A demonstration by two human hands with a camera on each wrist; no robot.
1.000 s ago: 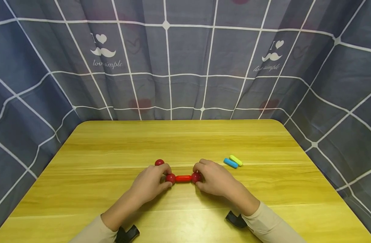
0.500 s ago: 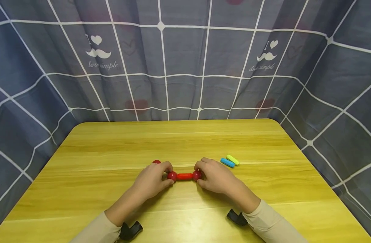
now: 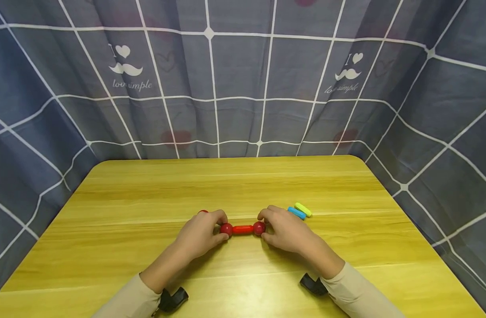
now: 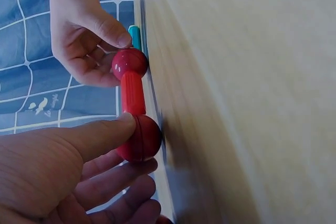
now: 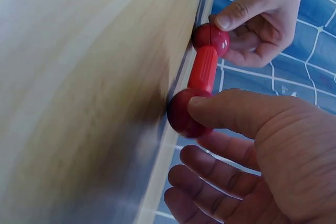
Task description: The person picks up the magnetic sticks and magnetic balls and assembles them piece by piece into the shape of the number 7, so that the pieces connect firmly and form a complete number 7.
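Note:
A bright red ribbed rod (image 3: 243, 229) lies level between two dark red balls, joined to both. My left hand (image 3: 199, 234) pinches the left ball (image 4: 142, 140) between thumb and fingers. At the other end, my right hand (image 3: 287, 230) holds the right ball (image 5: 186, 113), its thumb pressed on the near side and the index finger behind. The remaining right fingers are loosely bent away from it. Another red ball (image 3: 203, 211) peeks out behind the left hand, mostly hidden.
Beyond the right hand lie a blue stick (image 3: 297, 213) and a yellow-green stick (image 3: 303, 209), side by side. The wooden table (image 3: 227, 185) is bounded by a grey-blue checked curtain (image 3: 243, 119) at the back and sides.
Both hands and the joined balls and rod have shifted slightly right across the table. The loose red ball is now more covered by the left hand. The head view has turned slightly.

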